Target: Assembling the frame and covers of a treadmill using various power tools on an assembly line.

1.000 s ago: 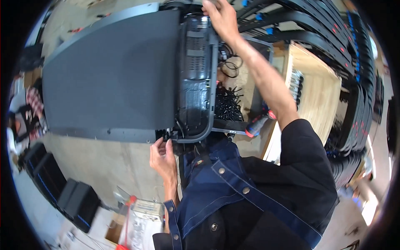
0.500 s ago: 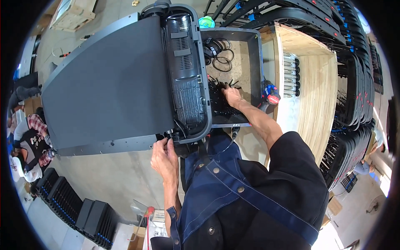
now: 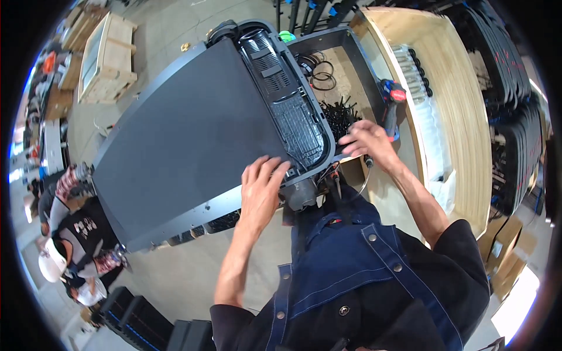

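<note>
A treadmill base with a wide dark running belt (image 3: 181, 140) lies before me, its black motor compartment (image 3: 287, 105) uncovered on the right. My left hand (image 3: 261, 184) rests at the belt's near right corner, by the frame rail, with its fingers spread and nothing visible in them. Just past the compartment's edge hovers my right hand (image 3: 369, 142), slightly blurred, fingers apart and half bent. It is close to a pile of black bolt-like pieces (image 3: 339, 117) in a grey-sided tray (image 3: 364, 64). Black cable loops (image 3: 323, 77) lie farther back in that tray.
A blue and black power drill (image 3: 391, 105) stands at the tray's right side. Beyond it a wooden crate (image 3: 462, 117) holds a row of clear-wrapped parts (image 3: 413, 70). At the left, a person in a white cap (image 3: 54, 261) is beside the base's far end. Black frames (image 3: 515, 158) are stacked at right.
My right hand has drawn back out of the bolt pile toward me. My left hand has lifted from the rail's underside onto the corner and spread its fingers. The view has shifted and turned.
</note>
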Demonstrator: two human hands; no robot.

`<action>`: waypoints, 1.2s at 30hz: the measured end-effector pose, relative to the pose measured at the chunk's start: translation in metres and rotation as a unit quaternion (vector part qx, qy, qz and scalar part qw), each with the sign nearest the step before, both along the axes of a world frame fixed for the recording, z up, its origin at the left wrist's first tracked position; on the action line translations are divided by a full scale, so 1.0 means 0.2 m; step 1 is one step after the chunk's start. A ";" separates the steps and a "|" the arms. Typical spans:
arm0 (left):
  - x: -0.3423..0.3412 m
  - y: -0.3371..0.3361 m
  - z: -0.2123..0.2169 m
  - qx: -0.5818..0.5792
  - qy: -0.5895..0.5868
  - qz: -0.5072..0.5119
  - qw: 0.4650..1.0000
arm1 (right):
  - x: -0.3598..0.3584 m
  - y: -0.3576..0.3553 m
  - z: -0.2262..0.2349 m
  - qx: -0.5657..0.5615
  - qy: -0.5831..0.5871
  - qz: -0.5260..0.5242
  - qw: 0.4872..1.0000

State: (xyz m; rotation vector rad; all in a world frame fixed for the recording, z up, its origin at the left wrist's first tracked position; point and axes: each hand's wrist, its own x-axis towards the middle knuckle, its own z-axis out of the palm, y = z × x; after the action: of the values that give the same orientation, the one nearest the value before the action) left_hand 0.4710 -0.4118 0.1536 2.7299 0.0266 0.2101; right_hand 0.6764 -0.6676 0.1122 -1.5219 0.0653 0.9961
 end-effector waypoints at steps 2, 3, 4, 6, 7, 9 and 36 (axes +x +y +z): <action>0.08 0.06 0.00 0.076 0.010 -0.133 0.988 | -0.14 0.09 0.08 -0.009 -0.066 0.150 0.986; 0.12 0.08 -0.02 0.079 0.011 -0.148 0.986 | -0.19 0.14 0.11 -0.018 -0.101 0.217 0.971; 0.18 0.10 -0.04 0.084 0.035 -0.213 0.973 | -0.20 0.15 0.08 -0.024 -0.285 0.277 0.917; 0.26 0.13 -0.08 0.094 0.064 -0.290 0.950 | -0.22 0.22 0.09 -0.087 -0.445 0.369 0.811; 0.31 0.14 -0.09 0.100 0.075 -0.327 0.937 | -0.23 0.25 0.09 -0.090 -0.444 0.354 0.818; 0.39 0.15 -0.10 0.108 0.097 -0.397 0.906 | -0.22 0.28 0.08 -0.092 -0.461 0.411 0.781; 0.69 0.15 -0.10 0.034 0.445 -0.433 0.783 | -0.52 0.23 0.00 -0.105 -0.485 0.292 0.818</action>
State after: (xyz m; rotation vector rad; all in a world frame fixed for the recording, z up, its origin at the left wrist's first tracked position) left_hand 0.6087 -0.3824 0.1326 2.3229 -0.9434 -1.3262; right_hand 0.5731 -0.6221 0.1126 -2.1595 -1.1086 0.5515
